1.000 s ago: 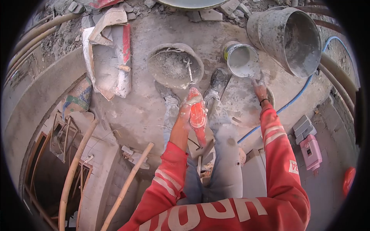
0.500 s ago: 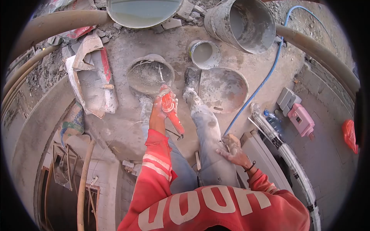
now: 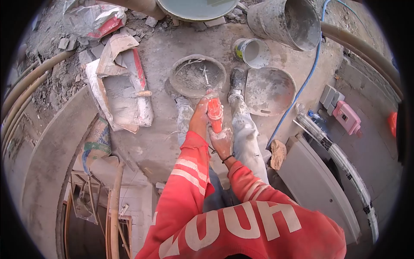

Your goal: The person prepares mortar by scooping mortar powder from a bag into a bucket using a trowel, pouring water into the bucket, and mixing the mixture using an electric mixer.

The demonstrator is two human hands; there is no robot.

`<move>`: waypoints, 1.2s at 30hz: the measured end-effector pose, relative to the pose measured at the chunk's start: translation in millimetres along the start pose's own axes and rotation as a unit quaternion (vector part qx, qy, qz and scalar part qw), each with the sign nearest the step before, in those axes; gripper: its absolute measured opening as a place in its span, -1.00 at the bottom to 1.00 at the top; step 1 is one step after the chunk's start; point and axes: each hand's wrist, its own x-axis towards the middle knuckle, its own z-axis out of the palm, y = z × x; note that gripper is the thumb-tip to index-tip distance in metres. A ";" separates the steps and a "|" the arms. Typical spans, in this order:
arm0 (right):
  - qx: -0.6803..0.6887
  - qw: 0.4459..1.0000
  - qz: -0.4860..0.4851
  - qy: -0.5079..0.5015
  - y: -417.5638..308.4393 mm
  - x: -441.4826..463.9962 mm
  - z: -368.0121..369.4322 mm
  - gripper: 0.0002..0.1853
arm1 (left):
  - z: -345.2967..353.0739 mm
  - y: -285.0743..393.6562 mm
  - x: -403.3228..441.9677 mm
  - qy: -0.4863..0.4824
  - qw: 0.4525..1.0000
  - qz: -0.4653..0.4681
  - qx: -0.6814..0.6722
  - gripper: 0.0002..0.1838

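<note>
A red power drill points away from me, its mixing rod reaching into a round basin of grey mix. My left hand is wrapped round the drill's front part. Round its rear end my right hand is closed, just behind the left. The basin stands on the floor by my shoes. To its right are a small bucket and a flat, mortar-smeared tray. The tip of the rod is partly hidden in the mix.
An opened cement bag with a wooden-handled tool lies left. A large bucket and a blue hose are at the right. A bamboo pole rises at lower left. A pink case lies far right.
My right hand has come from beside the small bucket, past my right leg, and onto the rear of the drill. My left hand has kept its hold. The camera view has shifted.
</note>
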 end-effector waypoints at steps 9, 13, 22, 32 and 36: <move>-0.133 0.967 -0.200 0.086 -49.7 -11.1 3.5 -0.64 | -36.8 24.5 -9.4 -0.156 0.983 0.048 -0.089 -0.71; -0.142 0.968 -0.201 0.056 -64.5 -5.0 -17.5 -0.54 | -39.6 11.4 -2.8 -0.122 0.987 0.090 -0.062 -0.70; -0.190 0.937 -0.292 -0.004 -38.8 24.5 -71.7 -0.39 | 9.0 -19.6 -20.3 -0.036 0.972 0.028 -0.229 -0.67; -0.287 0.896 -0.327 -0.087 -33.8 23.8 -54.8 -0.46 | -23.6 -0.8 -33.8 -0.152 0.953 0.094 -0.244 -0.61; -0.217 0.913 -0.339 -0.067 -47.8 19.9 -40.0 -0.39 | -38.3 22.5 -34.8 -0.154 0.965 0.096 -0.190 -0.56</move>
